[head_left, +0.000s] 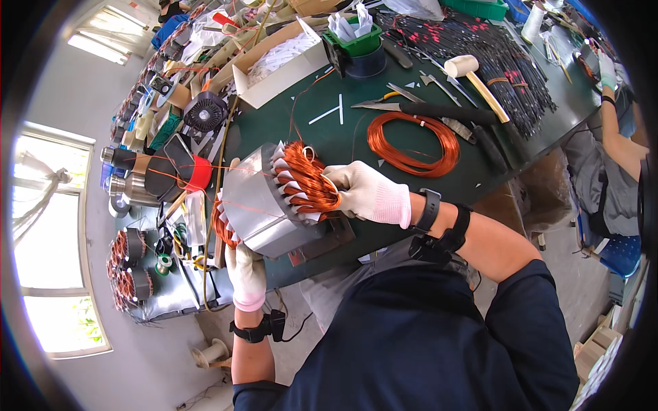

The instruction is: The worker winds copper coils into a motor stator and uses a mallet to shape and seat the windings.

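A grey metal motor stator (264, 198) lies tilted on the near side of the green bench, with white insulating slips standing out of its slots. Orange copper winding (308, 179) bulges from its right end, and more copper wire shows at the left end. My right hand (373, 194), in a white glove with a pink cuff, is closed on the copper winding at the right end. Low on the left end, my gloved left hand (247, 274) grips the stator, its fingertips partly hidden behind it. Loose copper strands run leftward across the stator.
Beyond the stator lie a copper wire coil (413, 144), a white-headed mallet (476, 82), scissors and dark rods (507, 61). A box of white slips (281, 65) and a small fan (205, 113) stand farther left. Another person's gloved hand (606, 70) is at far right.
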Demonstrator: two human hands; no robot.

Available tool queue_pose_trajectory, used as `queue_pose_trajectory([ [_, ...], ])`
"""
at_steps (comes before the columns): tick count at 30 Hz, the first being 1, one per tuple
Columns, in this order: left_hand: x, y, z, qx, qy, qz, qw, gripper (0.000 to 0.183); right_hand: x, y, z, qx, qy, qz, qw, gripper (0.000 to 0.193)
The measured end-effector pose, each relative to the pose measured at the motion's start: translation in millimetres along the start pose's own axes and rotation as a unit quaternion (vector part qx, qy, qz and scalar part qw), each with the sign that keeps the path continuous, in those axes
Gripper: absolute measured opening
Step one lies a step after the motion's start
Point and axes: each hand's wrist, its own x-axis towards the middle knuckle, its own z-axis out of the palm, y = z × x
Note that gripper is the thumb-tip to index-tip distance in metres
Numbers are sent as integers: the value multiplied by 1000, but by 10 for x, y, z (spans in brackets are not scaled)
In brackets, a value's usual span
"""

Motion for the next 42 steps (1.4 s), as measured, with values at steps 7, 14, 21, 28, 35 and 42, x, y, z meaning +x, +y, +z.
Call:
queue_pose_trajectory([
  [7,4,-37,-33,-10,-1,-18,1000,64,-55,108,133,-49,55,-55,996,21],
  [14,2,-47,-33,-4,11,0,1000,60,-60,-230,120,-173,30,31,984,16],
  [21,-9,75,65,15,19,-15,1000,54,-117,-108,197,-10,95,56,994,20],
  [28,26,118,103,35,9,1,999,54,-112,-163,232,-28,95,45,994,12],
  [35,23,59,55,13,40,-4,999,58,-16,-152,47,-127,31,45,990,20],
  [42,14,48,-28,15,13,-4,1000,74,-17,-28,53,-169,11,-65,983,30],
])
